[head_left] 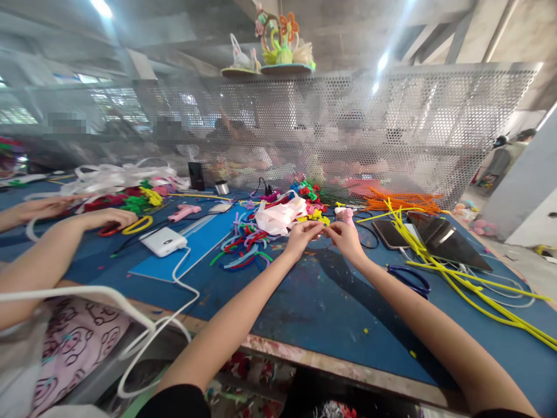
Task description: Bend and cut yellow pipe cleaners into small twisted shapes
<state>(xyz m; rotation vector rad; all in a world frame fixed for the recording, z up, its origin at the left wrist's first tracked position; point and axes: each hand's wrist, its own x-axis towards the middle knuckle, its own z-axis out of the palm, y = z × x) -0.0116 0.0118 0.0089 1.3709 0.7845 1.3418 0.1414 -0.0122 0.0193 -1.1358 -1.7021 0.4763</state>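
Observation:
Over the middle of the blue table [304, 302], my left hand [301, 239] and my right hand [346, 237] meet at the fingertips. Both are closed in a pinch; what lies between the fingers is too small to make out. Yellow fuzzy pieces [314, 217] are just behind my left hand. Beside them rests a heap of pale pink ribbon [282, 215]. A pink glue gun [347, 215] shows right behind my right hand. Curled coloured fuzzy stems [246, 244] spread to the left of my left hand.
Long yellow stems [461, 278], blue-handled scissors [409, 280], a phone [390, 235] and a dark tablet [448, 241] lie on the right. A white power bank [163, 241] with a cable sits left. A co-worker's hands [107, 219] reach in at far left. A perforated screen [304, 128] stands behind.

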